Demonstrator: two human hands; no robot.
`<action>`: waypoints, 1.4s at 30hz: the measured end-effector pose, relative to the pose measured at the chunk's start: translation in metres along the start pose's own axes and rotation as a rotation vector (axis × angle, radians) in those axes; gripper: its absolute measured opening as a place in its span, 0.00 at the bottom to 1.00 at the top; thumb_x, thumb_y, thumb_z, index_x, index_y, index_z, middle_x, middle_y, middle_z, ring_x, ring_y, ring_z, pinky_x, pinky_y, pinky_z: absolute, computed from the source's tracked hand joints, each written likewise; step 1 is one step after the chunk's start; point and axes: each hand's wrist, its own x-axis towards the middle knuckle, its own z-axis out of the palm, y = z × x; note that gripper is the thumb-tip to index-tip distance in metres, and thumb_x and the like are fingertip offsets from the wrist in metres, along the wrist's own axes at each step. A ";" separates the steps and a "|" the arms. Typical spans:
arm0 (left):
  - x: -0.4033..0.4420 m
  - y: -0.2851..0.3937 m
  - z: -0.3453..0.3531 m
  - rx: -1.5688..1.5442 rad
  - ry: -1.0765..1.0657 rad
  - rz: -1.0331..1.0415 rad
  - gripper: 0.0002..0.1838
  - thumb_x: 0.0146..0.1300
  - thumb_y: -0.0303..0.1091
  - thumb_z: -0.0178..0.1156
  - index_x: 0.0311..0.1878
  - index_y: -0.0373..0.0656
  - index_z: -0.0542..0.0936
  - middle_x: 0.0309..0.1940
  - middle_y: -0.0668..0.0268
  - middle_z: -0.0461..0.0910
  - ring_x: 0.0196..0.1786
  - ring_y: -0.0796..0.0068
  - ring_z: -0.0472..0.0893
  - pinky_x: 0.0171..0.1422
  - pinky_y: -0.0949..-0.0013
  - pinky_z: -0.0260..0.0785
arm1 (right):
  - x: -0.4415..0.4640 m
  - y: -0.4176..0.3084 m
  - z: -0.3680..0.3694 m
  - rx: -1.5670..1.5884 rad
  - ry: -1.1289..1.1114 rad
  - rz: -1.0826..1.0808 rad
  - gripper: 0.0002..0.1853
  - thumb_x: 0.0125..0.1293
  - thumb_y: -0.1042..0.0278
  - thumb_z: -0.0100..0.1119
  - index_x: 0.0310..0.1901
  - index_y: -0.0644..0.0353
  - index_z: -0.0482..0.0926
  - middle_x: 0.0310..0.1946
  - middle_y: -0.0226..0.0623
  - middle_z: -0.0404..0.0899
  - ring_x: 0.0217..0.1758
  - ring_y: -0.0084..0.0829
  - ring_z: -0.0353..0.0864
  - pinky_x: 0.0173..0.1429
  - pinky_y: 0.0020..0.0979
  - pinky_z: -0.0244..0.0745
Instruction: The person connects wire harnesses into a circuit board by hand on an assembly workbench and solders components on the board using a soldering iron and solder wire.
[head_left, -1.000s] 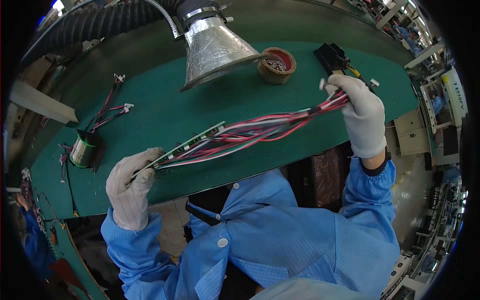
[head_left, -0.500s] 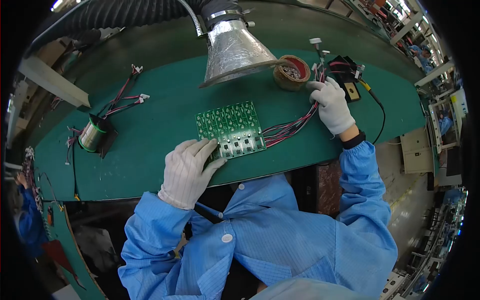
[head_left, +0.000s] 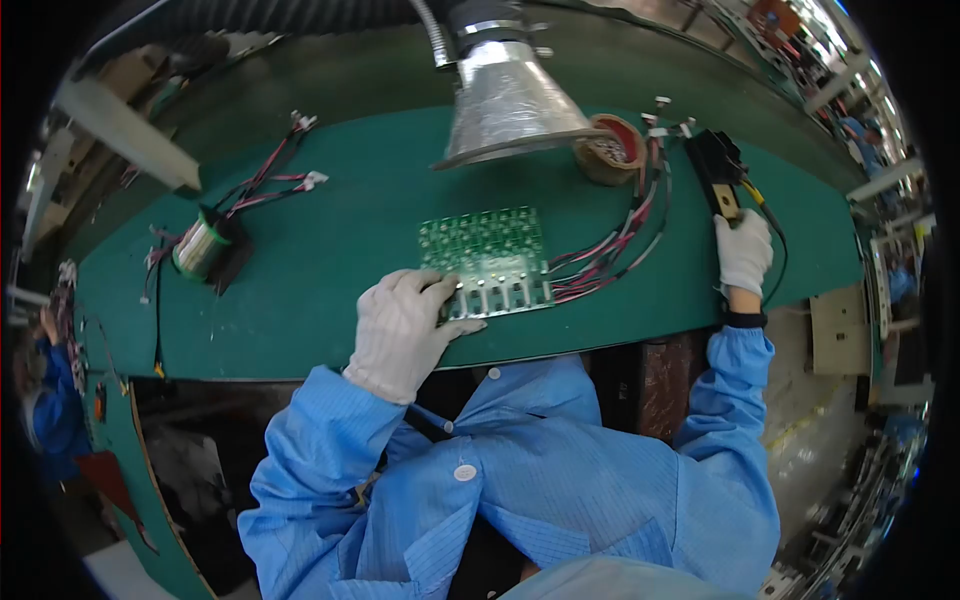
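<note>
A green circuit board (head_left: 492, 262) lies flat on the green bench, with several pink, black and white wires (head_left: 610, 250) running from its right side. My gloved left hand (head_left: 405, 325) grips the board's near left corner, fingers over the edge and thumb along the front. Farther right, my gloved right hand (head_left: 745, 252) is closed around the near end of a black soldering iron stand (head_left: 708, 165), beside its small yellowish pad. Its fingertips are partly hidden. A cable with a yellow section (head_left: 753, 192) leads away from the stand.
A metal fume hood (head_left: 515, 105) hangs over the back of the bench. Behind the wires stands a round pot (head_left: 610, 155). At the left are a solder wire reel (head_left: 200, 248) and more wire leads (head_left: 265, 185). Another person (head_left: 60, 400) works at far left.
My right hand has let go of the wires and moved right and nearer to the stand's front end. The wires now lie spread on the bench. My left hand stays at the board; the view has shifted.
</note>
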 end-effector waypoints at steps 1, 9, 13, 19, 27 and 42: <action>0.003 -0.001 0.000 -0.024 -0.002 0.002 0.28 0.51 0.54 0.74 0.49 0.43 0.87 0.44 0.62 0.86 0.51 0.61 0.83 0.54 0.60 0.76 | 0.003 0.012 0.009 0.086 -0.037 0.057 0.33 0.60 0.40 0.68 0.56 0.60 0.81 0.54 0.49 0.83 0.60 0.51 0.80 0.63 0.47 0.75; -0.005 0.007 0.002 -0.115 0.138 -0.046 0.25 0.56 0.48 0.71 0.53 0.43 0.84 0.54 0.64 0.82 0.57 0.63 0.81 0.59 0.60 0.73 | 0.068 0.082 0.103 0.294 -0.102 -0.089 0.46 0.60 0.37 0.67 0.71 0.65 0.69 0.63 0.55 0.78 0.67 0.53 0.77 0.68 0.43 0.70; -0.056 -0.021 -0.039 -0.158 0.491 -0.147 0.19 0.56 0.39 0.74 0.49 0.42 0.87 0.47 0.60 0.87 0.47 0.60 0.86 0.50 0.60 0.78 | 0.079 0.106 0.101 0.321 -0.191 -0.019 0.46 0.60 0.38 0.67 0.70 0.68 0.70 0.63 0.56 0.78 0.66 0.51 0.78 0.69 0.41 0.70; -0.151 -0.102 -0.082 -0.253 1.114 -0.968 0.35 0.65 0.40 0.70 0.70 0.35 0.70 0.51 0.57 0.80 0.40 0.74 0.79 0.38 0.72 0.70 | 0.076 0.115 0.087 0.556 -0.200 -0.020 0.36 0.72 0.46 0.58 0.70 0.68 0.71 0.67 0.53 0.75 0.68 0.48 0.75 0.71 0.40 0.67; -0.175 -0.102 -0.036 -0.951 0.279 -1.283 0.46 0.67 0.75 0.50 0.56 0.31 0.78 0.47 0.55 0.81 0.40 0.72 0.81 0.37 0.70 0.72 | 0.098 0.129 0.093 1.612 -0.227 0.163 0.29 0.79 0.50 0.47 0.73 0.59 0.68 0.64 0.44 0.75 0.66 0.40 0.76 0.68 0.34 0.69; -0.091 -0.008 -0.085 -1.770 0.312 -0.398 0.33 0.72 0.59 0.58 0.45 0.28 0.81 0.37 0.47 0.86 0.40 0.51 0.88 0.40 0.57 0.86 | -0.101 -0.006 -0.100 1.251 0.268 0.007 0.29 0.79 0.41 0.48 0.57 0.63 0.80 0.39 0.39 0.85 0.41 0.33 0.83 0.52 0.37 0.78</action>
